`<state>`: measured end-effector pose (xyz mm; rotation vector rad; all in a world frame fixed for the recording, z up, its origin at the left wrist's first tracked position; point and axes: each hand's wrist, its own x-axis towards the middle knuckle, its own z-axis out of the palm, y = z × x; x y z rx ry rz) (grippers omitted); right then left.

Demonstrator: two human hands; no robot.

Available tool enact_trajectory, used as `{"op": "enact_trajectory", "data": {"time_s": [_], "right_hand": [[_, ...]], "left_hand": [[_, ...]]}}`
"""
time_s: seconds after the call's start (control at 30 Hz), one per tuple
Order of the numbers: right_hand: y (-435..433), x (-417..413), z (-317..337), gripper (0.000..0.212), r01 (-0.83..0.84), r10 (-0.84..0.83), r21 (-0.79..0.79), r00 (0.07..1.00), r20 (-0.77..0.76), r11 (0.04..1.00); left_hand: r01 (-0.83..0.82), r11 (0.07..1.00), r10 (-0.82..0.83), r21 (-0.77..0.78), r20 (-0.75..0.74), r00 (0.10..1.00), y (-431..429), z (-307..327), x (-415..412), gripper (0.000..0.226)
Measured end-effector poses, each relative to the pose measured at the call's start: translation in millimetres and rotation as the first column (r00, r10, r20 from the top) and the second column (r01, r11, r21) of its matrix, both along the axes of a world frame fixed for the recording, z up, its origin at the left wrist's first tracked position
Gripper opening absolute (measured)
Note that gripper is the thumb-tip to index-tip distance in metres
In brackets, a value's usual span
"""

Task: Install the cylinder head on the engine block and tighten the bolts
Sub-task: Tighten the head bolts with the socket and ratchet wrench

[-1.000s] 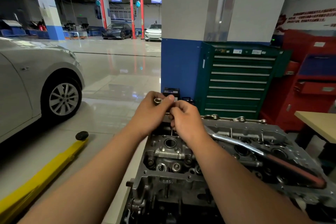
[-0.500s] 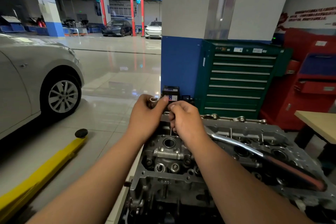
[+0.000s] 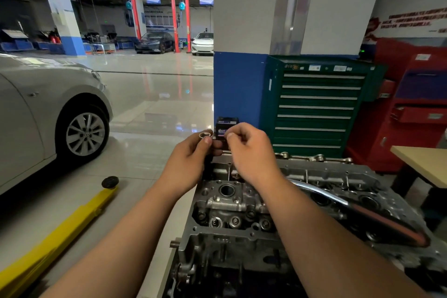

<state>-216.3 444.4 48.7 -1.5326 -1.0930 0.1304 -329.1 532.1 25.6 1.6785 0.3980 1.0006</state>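
Observation:
The grey metal cylinder head [image 3: 242, 203] sits on the engine block [image 3: 217, 264] at the lower centre. Above its far end, my left hand [image 3: 191, 157] pinches a bolt [image 3: 205, 134] whose ring-shaped metal top shows over my thumb. Close beside it on the right, my right hand [image 3: 251, 152] has thumb and fingers curled in a pinch on a small part that they hide. A long ratchet wrench [image 3: 377, 218] with a reddish-brown handle lies across the top of the head, touched by neither hand.
A green drawer cabinet [image 3: 319, 104] stands behind the engine against a blue and white pillar [image 3: 237, 84]. Red cabinets [image 3: 416, 109] and a wooden table corner [image 3: 425, 164] are on the right. A silver car [image 3: 48, 113] and a yellow lift arm [image 3: 60, 232] lie to the left.
Both hands have risen a little above the far end of the head and stayed close together. The bolt's top has gone up with my left hand. The wrench has not moved.

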Motion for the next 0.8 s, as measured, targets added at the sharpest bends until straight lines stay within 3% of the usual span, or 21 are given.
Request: {"op": "enact_trajectory", "data": {"time_s": [0.07, 0.13, 0.2, 0.27, 0.33, 0.4, 0.43, 0.5, 0.6, 0.7, 0.8], "right_hand": [[-12.3, 16.8, 11.4, 0.014, 0.094, -0.057, -0.143, 0.968, 0.244, 0.985], [-24.8, 35.9, 18.4, 0.006, 0.208, -0.028, -0.403, 0.912, 0.409, 0.891], [-36.1, 48.6, 14.3, 0.024, 0.274, 0.043, -0.589, 0.883, 0.467, 0.761], [-44.8, 50.0, 5.2, 0.037, 0.266, 0.079, -0.656, 0.891, 0.447, 0.706], [-47.7, 47.3, -3.3, 0.040, 0.310, 0.088, -0.638, 0.854, 0.513, 0.705], [-43.3, 42.5, -4.8, 0.034, 0.342, 0.060, -0.539, 0.802, 0.594, 0.770], [-39.6, 39.6, -1.9, 0.029, 0.308, 0.026, -0.474, 0.816, 0.577, 0.825], [-28.3, 30.4, 7.3, 0.025, 0.146, 0.021, -0.380, 0.916, 0.401, 0.913], [-6.6, 10.0, 19.4, 0.041, -0.137, 0.205, -0.355, 0.965, 0.163, 0.925], [12.4, -6.3, 18.4, 0.043, -0.207, 0.307, -0.386, 0.927, 0.217, 0.899], [21.7, -8.4, 12.7, 0.032, -0.215, 0.275, -0.292, 0.943, 0.185, 0.932]], "left_hand": [[-0.016, 0.998, 0.015, -0.062, -0.011, 1.000, -2.5, -2.2, 5.7, 0.014], [-0.134, 0.990, 0.132, -0.041, -0.064, 0.989, -2.8, -3.3, 8.4, 0.017], [-0.347, 0.936, 0.352, 0.062, -0.108, 0.930, -2.1, -4.5, 6.3, 0.028], [-0.413, 0.904, 0.422, 0.108, -0.077, 0.903, 0.0, -5.5, 2.4, 0.029], [-0.384, 0.909, 0.398, 0.161, -0.063, 0.915, 3.0, -6.2, -1.2, 0.024], [-0.330, 0.922, 0.349, 0.204, -0.067, 0.935, 3.8, -7.5, -5.4, 0.016], [-0.297, 0.930, 0.317, 0.216, -0.064, 0.946, 3.4, -8.3, -7.4, 0.012], [-0.228, 0.948, 0.245, 0.220, -0.053, 0.968, 1.9, -9.3, -10.2, 0.005], [-0.181, 0.956, 0.197, 0.229, -0.047, 0.979, 2.6, -11.0, -12.9, 0.010], [-0.146, 0.976, 0.170, 0.160, -0.149, 0.974, 4.0, -18.3, -15.8, 0.009], [-0.186, 0.970, 0.225, 0.159, -0.281, 0.933, 4.4, -30.3, -14.2, 0.015]]}}
